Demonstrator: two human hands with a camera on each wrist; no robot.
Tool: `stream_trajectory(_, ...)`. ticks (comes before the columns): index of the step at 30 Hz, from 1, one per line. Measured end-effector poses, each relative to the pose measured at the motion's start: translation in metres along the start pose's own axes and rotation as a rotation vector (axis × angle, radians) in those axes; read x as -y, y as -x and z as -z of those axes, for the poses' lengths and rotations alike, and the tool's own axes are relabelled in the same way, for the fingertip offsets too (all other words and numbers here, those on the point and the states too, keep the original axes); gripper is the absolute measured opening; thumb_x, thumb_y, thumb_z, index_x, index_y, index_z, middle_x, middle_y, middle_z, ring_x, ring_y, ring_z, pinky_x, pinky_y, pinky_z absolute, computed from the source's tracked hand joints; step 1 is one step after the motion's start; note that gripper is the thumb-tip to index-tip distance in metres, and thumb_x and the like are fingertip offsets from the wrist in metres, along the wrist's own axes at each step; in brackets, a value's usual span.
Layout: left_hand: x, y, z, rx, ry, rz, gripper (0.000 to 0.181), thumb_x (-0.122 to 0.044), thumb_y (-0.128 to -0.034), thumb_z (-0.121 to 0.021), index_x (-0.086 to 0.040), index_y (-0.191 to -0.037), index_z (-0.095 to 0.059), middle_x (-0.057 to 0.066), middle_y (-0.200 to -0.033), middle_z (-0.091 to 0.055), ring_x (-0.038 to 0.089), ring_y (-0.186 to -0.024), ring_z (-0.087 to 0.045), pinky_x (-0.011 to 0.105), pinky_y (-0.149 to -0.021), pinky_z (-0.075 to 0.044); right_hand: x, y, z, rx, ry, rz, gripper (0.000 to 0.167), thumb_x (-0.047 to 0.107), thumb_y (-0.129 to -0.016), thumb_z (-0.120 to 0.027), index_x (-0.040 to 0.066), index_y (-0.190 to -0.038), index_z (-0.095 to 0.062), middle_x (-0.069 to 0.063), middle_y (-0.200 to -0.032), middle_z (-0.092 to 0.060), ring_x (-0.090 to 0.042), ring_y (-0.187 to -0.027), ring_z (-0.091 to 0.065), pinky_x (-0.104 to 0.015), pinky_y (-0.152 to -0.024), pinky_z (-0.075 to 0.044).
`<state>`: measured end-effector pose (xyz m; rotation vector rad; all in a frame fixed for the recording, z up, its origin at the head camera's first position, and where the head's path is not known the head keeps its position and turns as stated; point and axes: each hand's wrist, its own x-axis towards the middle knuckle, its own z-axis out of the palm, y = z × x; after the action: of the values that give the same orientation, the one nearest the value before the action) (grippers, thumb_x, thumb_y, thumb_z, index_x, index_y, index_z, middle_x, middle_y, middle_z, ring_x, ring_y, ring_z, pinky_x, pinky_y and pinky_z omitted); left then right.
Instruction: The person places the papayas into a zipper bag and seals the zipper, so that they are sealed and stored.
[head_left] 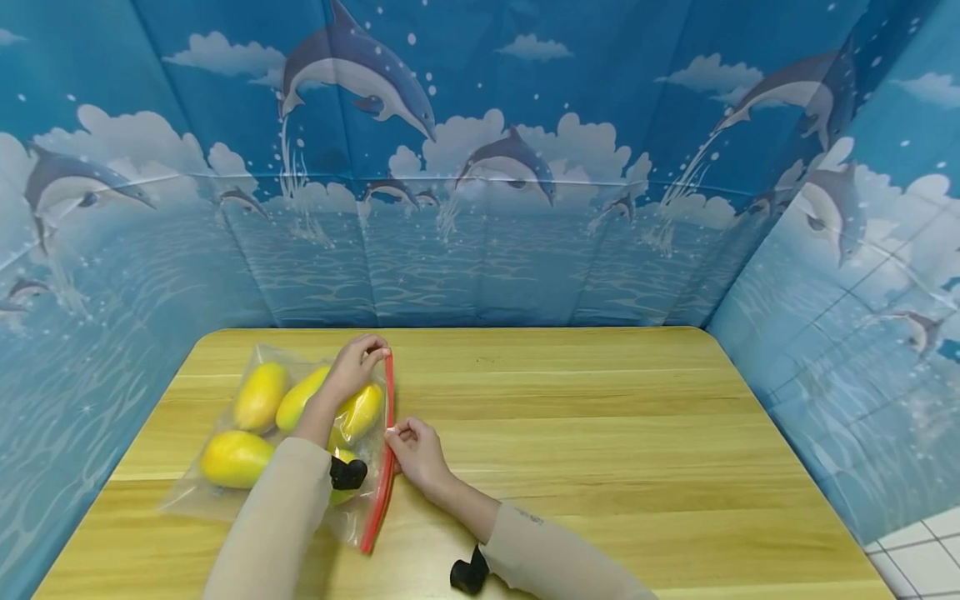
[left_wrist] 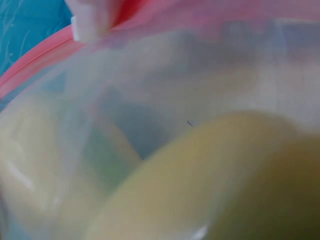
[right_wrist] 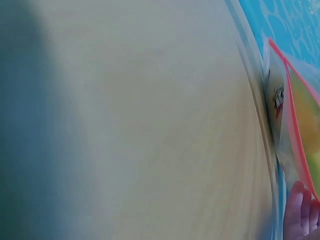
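Observation:
A clear zip bag lies on the left half of the table, with several yellow mangoes inside it. Its red zip strip runs along the right side. At the strip's far end my left hand pinches the bag's edge. My right hand pinches a small white slider about midway along the strip. The left wrist view shows the white slider close up, with mangoes blurred behind the plastic. Fingers of the right hand appear beside the red edge in the right wrist view.
The wooden table extends to the right of the bag. A blue curtain printed with dolphins stands along the back and both sides. Black wrist mounts sit on the sleeves. White tiles show at the lower right.

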<state>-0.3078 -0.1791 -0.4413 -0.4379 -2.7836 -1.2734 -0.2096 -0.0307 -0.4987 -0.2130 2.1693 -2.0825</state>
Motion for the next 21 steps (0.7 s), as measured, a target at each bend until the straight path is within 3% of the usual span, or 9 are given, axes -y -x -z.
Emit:
stream_trajectory(4, -0.001, -0.001, 0.002, -0.019, 0.008, -0.010, 0.023, -0.022, -0.0946, -0.045, -0.004, -0.100, -0.059, 0.012, -0.097, -0.056, 0.028, -0.093, -0.050, 0.045, -0.084, -0.042, 0.009, 0.011, 0.004, 0.043, 0.013, 0.058, 0.010, 0.000, -0.086, -0.055, -0.009, -0.081, -0.054, -0.002, -0.066, -0.050, -0.015, -0.051, -0.049, -0.046, -0.048, -0.051)
stream_trajectory(11, -0.004, -0.003, 0.005, -0.063, -0.012, -0.064, 0.020, -0.022, -0.0940, -0.046, -0.006, -0.094, -0.058, 0.008, -0.090, -0.054, 0.024, -0.089, -0.047, 0.043, -0.080, -0.043, 0.025, 0.029, 0.011, 0.137, 0.061, 0.133, 0.007, -0.006, -0.086, -0.053, -0.012, -0.083, -0.051, -0.021, -0.068, -0.054, -0.041, -0.056, -0.053, -0.047, -0.051, -0.050)
stream_trajectory(17, -0.009, -0.003, 0.007, -0.078, 0.028, -0.093, 0.020, -0.021, -0.0937, -0.047, -0.004, -0.093, -0.059, 0.008, -0.089, -0.055, 0.025, -0.090, -0.048, 0.045, -0.087, -0.041, 0.005, 0.027, 0.013, 0.139, 0.044, 0.120, 0.005, -0.003, -0.086, -0.055, -0.006, -0.082, -0.053, -0.011, -0.066, -0.055, -0.023, -0.052, -0.053, -0.041, -0.048, -0.051)
stream_trajectory(21, -0.013, -0.004, 0.011, -0.096, 0.051, -0.093, 0.021, -0.020, -0.0939, -0.047, -0.003, -0.095, -0.058, 0.010, -0.089, -0.055, 0.025, -0.090, -0.047, 0.044, -0.085, -0.043, -0.001, 0.033, 0.014, 0.169, 0.047, 0.102, 0.006, 0.001, -0.087, -0.056, -0.003, -0.082, -0.055, -0.012, -0.067, -0.057, -0.018, -0.053, -0.054, -0.038, -0.048, -0.052)
